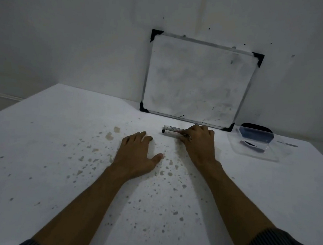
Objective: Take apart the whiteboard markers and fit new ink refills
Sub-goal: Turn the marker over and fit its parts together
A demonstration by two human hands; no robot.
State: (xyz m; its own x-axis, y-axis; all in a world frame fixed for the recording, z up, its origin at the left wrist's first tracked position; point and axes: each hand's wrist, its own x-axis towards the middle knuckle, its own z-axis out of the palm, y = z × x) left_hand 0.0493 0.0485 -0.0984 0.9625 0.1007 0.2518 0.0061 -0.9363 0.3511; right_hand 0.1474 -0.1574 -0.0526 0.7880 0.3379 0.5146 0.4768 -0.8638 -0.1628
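Two white whiteboard markers (170,130) with dark end caps lie side by side on the white table (57,132), just in front of the whiteboard. My right hand (198,140) lies over their right ends, fingers curled down onto them, and hides that part. My left hand (137,152) rests flat on the table to the left of the markers, fingers spread, holding nothing.
A small whiteboard (198,82) with black corners leans against the wall behind the markers. To the right stands a clear plastic box (253,143) with dark items inside. The tabletop carries many grey stains. The table's left edge runs diagonally at the far left.
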